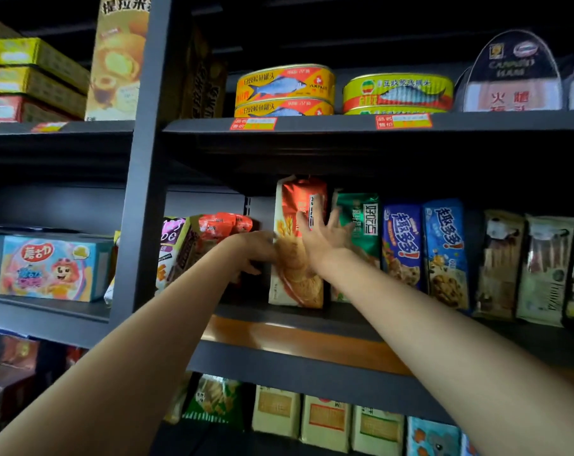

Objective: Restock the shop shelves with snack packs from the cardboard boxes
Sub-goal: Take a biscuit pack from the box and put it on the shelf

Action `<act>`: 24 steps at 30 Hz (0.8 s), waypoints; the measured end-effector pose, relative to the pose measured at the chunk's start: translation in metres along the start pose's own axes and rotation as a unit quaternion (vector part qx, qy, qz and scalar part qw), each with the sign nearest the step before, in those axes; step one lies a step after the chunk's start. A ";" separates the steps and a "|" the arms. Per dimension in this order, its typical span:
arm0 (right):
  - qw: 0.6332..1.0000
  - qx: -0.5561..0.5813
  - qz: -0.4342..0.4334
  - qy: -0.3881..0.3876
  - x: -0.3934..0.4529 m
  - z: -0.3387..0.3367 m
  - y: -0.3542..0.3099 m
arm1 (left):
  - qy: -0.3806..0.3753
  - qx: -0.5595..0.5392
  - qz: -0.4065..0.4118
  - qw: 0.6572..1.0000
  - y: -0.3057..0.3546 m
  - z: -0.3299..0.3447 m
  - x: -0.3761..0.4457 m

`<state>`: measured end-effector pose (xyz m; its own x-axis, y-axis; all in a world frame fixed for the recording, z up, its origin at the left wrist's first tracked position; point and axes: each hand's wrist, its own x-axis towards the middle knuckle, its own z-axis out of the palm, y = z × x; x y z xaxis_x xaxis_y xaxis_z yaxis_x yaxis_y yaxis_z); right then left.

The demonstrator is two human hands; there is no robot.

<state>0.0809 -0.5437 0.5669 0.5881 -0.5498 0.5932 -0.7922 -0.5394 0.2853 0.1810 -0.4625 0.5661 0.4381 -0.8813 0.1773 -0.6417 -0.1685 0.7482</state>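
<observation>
While the red pack (297,245) stands upright on the middle shelf (279,315), both hands are settling it into the row. The right hand (321,233) lies flat against its front, fingers spread and straight, just left of the green pack (361,225). The left hand (257,250) reaches in at the red pack's left edge, fingers curling toward its side — whether they actually grip it I cannot tell, since they are partly hidden. To the left of the red pack there is a gap, then a leaning heap of small bags (213,232). The risk, as I judge it: with nothing bracing that side, the tall pack could topple left once released — or a hard push could knock the green pack askew.
</observation>
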 end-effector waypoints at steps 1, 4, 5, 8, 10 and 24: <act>1.000 -0.017 -0.003 0.007 0.002 0.001 -0.001 | 0.009 0.065 0.002 0.998 0.001 -0.001 -0.003; 0.999 -0.051 -0.012 0.009 0.006 0.003 -0.003 | 0.074 0.221 0.048 0.971 0.006 -0.003 -0.016; 0.998 -0.059 -0.013 0.005 0.006 0.002 -0.002 | 0.099 0.245 0.066 0.962 0.008 -0.004 -0.019; 0.999 -0.048 -0.021 -0.007 -0.003 -0.010 0.003 | 0.153 0.278 0.115 0.941 0.009 -0.005 -0.034; 0.999 -0.040 -0.025 -0.015 -0.015 -0.020 0.007 | 0.194 0.286 0.147 0.927 0.007 -0.004 -0.050; 0.891 0.367 -0.243 0.107 -0.239 -0.032 -0.180 | 0.371 0.150 0.075 0.913 -0.206 0.019 -0.296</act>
<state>0.0777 -0.2950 0.3980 0.7258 -0.0455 0.6864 -0.0860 -0.9960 0.0249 0.1709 -0.1751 0.3472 0.5663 -0.3808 0.7310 -0.8240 -0.2822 0.4913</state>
